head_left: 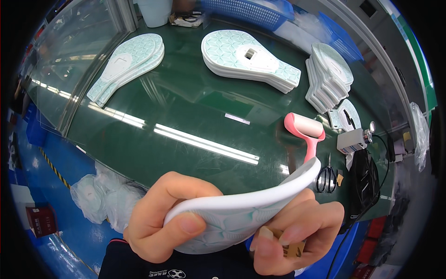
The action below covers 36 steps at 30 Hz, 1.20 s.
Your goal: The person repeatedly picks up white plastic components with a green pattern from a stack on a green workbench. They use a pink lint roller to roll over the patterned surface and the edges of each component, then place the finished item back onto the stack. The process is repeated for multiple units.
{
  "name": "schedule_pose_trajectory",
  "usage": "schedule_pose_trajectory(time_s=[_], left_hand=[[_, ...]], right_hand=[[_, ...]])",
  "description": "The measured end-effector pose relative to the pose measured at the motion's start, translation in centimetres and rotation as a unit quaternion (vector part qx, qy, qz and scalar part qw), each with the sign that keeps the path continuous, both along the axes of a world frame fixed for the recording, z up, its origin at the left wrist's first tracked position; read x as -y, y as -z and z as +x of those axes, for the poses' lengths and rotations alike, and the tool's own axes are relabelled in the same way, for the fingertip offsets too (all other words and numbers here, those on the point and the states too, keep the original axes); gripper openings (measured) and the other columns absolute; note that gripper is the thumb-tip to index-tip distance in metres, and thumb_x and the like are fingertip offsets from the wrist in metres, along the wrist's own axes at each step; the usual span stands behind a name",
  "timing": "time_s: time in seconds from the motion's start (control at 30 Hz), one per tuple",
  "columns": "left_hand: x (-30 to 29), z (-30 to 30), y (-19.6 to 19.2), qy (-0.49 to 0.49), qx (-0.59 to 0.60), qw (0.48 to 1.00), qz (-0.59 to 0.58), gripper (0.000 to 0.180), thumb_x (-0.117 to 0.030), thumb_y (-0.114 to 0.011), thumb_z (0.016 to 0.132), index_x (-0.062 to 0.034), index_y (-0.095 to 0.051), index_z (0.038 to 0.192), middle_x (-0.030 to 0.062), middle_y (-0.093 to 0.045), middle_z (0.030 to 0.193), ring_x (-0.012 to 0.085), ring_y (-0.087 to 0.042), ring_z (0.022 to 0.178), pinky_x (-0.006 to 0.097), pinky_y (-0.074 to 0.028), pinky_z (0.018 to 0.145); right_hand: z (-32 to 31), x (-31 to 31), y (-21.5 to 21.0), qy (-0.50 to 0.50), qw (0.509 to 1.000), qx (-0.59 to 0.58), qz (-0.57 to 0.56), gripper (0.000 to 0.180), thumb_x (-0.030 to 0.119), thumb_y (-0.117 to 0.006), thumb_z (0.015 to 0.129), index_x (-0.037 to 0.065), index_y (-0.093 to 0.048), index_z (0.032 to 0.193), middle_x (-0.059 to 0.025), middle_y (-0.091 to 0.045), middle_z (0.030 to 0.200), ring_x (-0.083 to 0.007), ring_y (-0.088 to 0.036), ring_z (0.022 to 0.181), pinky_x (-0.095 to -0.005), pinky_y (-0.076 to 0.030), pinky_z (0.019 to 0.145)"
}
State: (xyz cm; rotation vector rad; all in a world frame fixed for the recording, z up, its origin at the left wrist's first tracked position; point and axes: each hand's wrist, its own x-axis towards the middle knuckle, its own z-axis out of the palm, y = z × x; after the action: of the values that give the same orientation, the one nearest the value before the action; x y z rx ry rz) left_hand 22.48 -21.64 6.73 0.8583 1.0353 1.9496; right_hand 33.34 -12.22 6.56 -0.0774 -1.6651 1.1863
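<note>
At 6 o'clock above the bench [186, 107], left hand [162, 218] and right hand [297, 232] fingers clamp a bent white insole [241, 209] between them.

There is one view, from a camera on the person's head. It looks down and forward over the green bench [195, 107]. The picture is round and very wide, so the straight bench edges bend near the rim.

The two hands are very close to the camera, low in the middle of the picture. The left hand [160, 216] and the right hand [299, 232] look big because they are so near. The bench near edge runs just past them. The bench far edge is near the top, where a blue basket [246, 11] sits. The blue floor [60, 195] shows at the lower left, beyond the bench's left edge.
</note>
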Motion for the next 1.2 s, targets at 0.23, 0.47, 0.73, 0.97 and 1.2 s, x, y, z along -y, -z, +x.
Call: schedule_pose_trajectory(time_s=[0.23, 0.47, 0.73, 0.97, 1.2], left_hand=[[0.1, -0.1, 0.0, -0.016, -0.015, 1.0, -0.004, 0.026, -0.019, -0.048, 0.083, 0.0054, -0.039, 0.086, 0.0146, -0.052, 0.066, 0.0073, -0.046, 0.05, 0.02, -0.037, 0.045], [-0.3, -0.1, 0.0, -0.035, 0.002, 0.999, -0.018, 0.028, -0.021, -0.047, 0.082, 0.0061, -0.04, 0.085, 0.0174, -0.053, 0.067, 0.0105, -0.049, 0.053, 0.022, -0.041, 0.049], [-0.8, 0.0, -0.3, -0.071, 0.073, 0.993, -0.06, 0.028, -0.021, -0.044, 0.082, 0.0066, -0.042, 0.085, 0.0228, -0.056, 0.075, 0.0164, -0.055, 0.061, 0.027, -0.045, 0.055], [-0.8, -0.1, -0.6, -0.073, 0.077, 0.992, -0.065, 0.029, -0.023, -0.045, 0.082, 0.0059, -0.043, 0.083, 0.0212, -0.055, 0.073, 0.0149, -0.053, 0.059, 0.026, -0.044, 0.054], [-1.0, 0.3, -1.3, -0.091, 0.052, 0.992, -0.066, 0.031, -0.025, -0.044, 0.081, 0.0067, -0.044, 0.082, 0.0205, -0.055, 0.072, 0.0142, -0.052, 0.058, 0.025, -0.043, 0.053]], right_hand=[[0.0, 0.3, -0.1, -0.014, 0.999, 0.001, -0.036, 0.026, -0.009, -0.051, 0.064, 0.002, -0.035, 0.082, -0.0048, -0.047, 0.051, -0.0112, -0.044, 0.045, -0.0202, -0.039, 0.05], [0.6, 0.3, -0.7, 0.008, 0.996, 0.034, -0.078, 0.022, -0.006, -0.05, 0.068, 0.001, -0.034, 0.081, -0.0067, -0.042, 0.059, -0.0097, -0.04, 0.041, -0.0181, -0.037, 0.039], [7.7, -8.1, 4.3, 0.417, 0.884, 0.17, -0.127, 0.016, 0.008, -0.052, 0.081, -0.002, -0.05, 0.093, -0.0055, -0.049, 0.075, -0.0095, -0.049, 0.059, -0.0194, -0.04, 0.052], [8.7, -8.8, 7.3, 0.428, 0.816, 0.389, -0.013, 0.039, 0.017, -0.06, 0.077, 0.002, -0.05, 0.112, -0.0143, -0.05, 0.107, -0.0217, -0.048, 0.095, -0.0315, -0.04, 0.077], [7.6, -9.6, 8.8, 0.375, 0.87, 0.296, -0.123, 0.045, 0.013, -0.052, 0.082, 0.008, -0.038, 0.125, -0.0022, -0.052, 0.079, -0.0063, -0.042, 0.055, -0.0203, -0.035, 0.048]])
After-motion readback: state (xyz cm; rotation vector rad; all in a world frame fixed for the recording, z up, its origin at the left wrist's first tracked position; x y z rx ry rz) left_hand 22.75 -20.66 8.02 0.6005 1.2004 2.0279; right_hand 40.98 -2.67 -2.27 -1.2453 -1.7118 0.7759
